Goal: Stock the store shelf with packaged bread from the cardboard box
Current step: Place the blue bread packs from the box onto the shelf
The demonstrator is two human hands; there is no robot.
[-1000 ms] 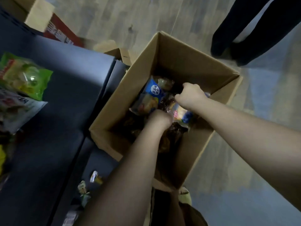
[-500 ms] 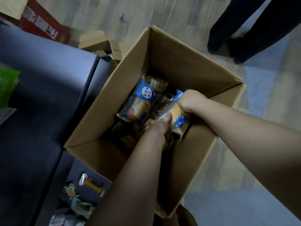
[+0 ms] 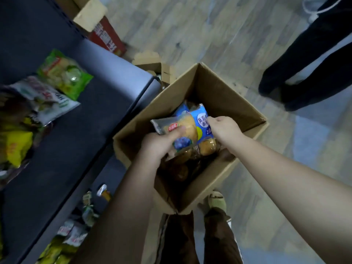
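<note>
An open cardboard box (image 3: pixel 224 96) stands on the floor beside the dark shelf (image 3: pixel 80 119). My left hand (image 3: pixel 160 145) grips a clear bread packet with a blueberry print (image 3: pixel 177 130), lifted over the box. My right hand (image 3: pixel 224 130) grips a second, blue-labelled bread packet (image 3: pixel 202 121) just behind the first. More wrapped bread (image 3: pixel 181 168) lies dark in the box bottom, partly hidden by my hands.
Green, white and yellow snack bags (image 3: pixel 62 73) lie on the shelf's left part. Small packets (image 3: pixel 76 235) fill a lower shelf. Another person's dark legs (image 3: pixel 308 63) stand at the upper right. A red carton (image 3: pixel 106 37) and cardboard scraps lie behind the box. My feet (image 3: pixel 217 202) are below it.
Both hands have risen out of the box, each with a bread packet now up near the rim. The view has swung left, showing the shelf's snack bags again.
</note>
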